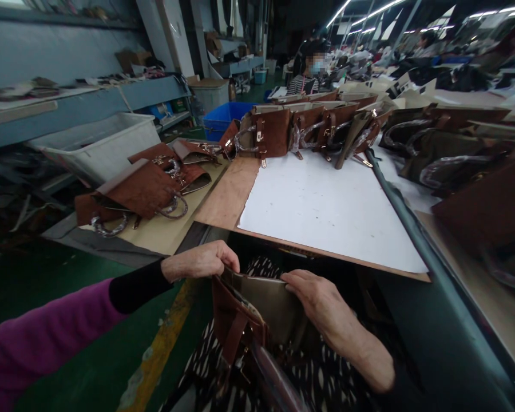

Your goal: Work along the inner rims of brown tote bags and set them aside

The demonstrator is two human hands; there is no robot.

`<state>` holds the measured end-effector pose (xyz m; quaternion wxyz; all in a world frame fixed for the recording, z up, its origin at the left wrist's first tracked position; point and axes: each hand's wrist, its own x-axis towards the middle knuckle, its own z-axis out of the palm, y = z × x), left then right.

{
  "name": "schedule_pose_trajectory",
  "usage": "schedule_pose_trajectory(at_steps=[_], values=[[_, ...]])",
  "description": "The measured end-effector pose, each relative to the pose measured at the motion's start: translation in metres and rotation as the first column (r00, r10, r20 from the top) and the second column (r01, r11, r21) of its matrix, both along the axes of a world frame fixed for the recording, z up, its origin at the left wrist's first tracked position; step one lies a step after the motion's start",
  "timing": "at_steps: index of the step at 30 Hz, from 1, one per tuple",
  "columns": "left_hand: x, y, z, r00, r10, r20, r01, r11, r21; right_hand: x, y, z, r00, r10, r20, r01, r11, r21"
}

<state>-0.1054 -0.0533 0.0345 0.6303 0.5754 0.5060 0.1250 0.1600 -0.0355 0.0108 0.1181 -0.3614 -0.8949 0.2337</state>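
A brown handbag (229, 312) with an olive-grey panel rests on my lap, over patterned black-and-white cloth. Its top edge runs between my two hands. My left hand (206, 260) grips the far left corner of that edge, fingers curled. At the right end, my right hand (315, 294) pinches the rim, thumb hidden behind the panel. A strap with small metal fittings hangs on the bag's front, and a plastic-wrapped handle (274, 375) droops toward me.
Ahead lies a board with white paper (321, 206), a row of brown handbags (272, 134) along its far side. More bags (141, 186) lie on the left table. A grey bin (107, 134) and a blue crate (225, 117) stand beyond. A masked person (304, 83) sits behind the row.
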Motion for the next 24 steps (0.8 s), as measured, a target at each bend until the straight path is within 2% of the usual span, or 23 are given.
schedule_pose_trajectory(at_steps=[5, 7, 14, 21, 24], values=[[-0.002, -0.001, -0.002, 1.000, -0.004, 0.018, 0.004, 1.000, 0.000, -0.015, -0.005, -0.014, 0.996, -0.081, 0.033, 0.077, 0.990, 0.121], [-0.003, -0.001, -0.003, 1.000, -0.012, 0.028, 0.013, 1.000, -0.007, -0.018, -0.005, -0.017, 0.996, -0.086, 0.040, 0.080, 0.988, 0.132], [-0.005, -0.001, -0.006, 0.999, -0.002, 0.049, 0.002, 1.000, 0.007, -0.029, -0.004, -0.011, 0.995, -0.072, 0.063, 0.065, 0.992, 0.108], [-0.006, -0.003, -0.008, 0.994, -0.014, 0.111, 0.013, 1.000, 0.011, -0.032, -0.002, -0.005, 0.984, -0.111, 0.142, 0.111, 0.994, 0.009], [-0.007, -0.003, -0.008, 0.994, 0.003, 0.106, -0.003, 1.000, -0.004, -0.035, -0.002, -0.002, 0.990, -0.083, 0.115, 0.086, 0.996, -0.022]])
